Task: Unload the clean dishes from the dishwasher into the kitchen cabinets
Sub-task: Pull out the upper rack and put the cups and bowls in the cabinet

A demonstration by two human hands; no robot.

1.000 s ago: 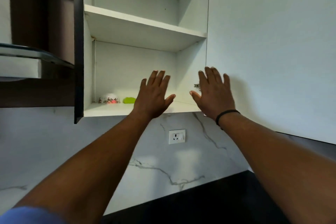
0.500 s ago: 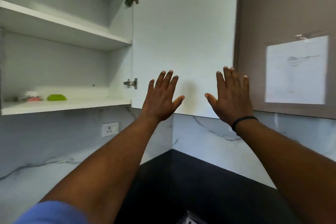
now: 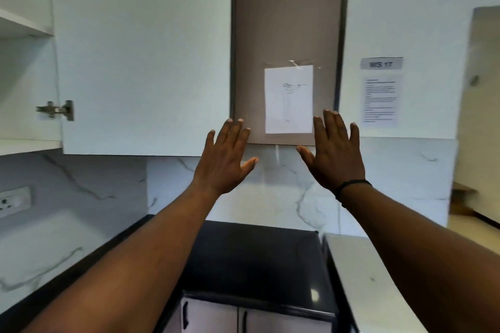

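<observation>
Head camera shows my left hand [image 3: 226,162] and my right hand [image 3: 334,154] raised side by side, backs toward me, fingers straight and spread — each grip is fully open and holds nothing. Behind them hangs a brown cabinet door [image 3: 286,35] with a white paper [image 3: 289,100] taped on it. The open white cabinet door [image 3: 140,57] is at left, its shelf [image 3: 24,24] beside it — below lies the black tabletop [image 3: 254,259]. Dishes and dishwasher are out of sight.

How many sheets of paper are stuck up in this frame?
3: a sketch sheet taped on the brown cabinet door, a "WS 17" label on the wall, a printed notice below it.
</observation>
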